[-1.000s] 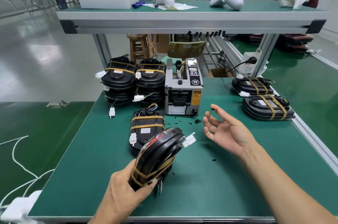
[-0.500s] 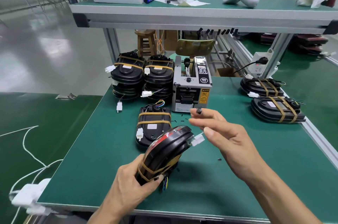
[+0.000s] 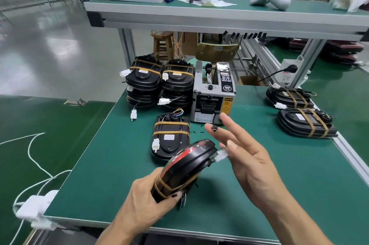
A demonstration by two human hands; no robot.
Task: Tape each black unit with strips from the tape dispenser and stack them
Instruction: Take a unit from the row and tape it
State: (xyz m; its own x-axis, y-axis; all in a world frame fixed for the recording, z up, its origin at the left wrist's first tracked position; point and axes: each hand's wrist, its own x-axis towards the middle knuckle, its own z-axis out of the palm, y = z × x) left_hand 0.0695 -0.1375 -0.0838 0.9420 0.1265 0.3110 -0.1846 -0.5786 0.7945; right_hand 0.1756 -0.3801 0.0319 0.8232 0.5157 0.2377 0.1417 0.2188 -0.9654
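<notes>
The left hand grips a taped black unit, tilted above the table. The right hand is beside it, fingers straight, near the tape dispenser.

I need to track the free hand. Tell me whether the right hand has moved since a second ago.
Yes. The right hand has swung left toward the held black unit and now sits directly below the tape dispenser, fingers straight, rather than off to its right.
</notes>
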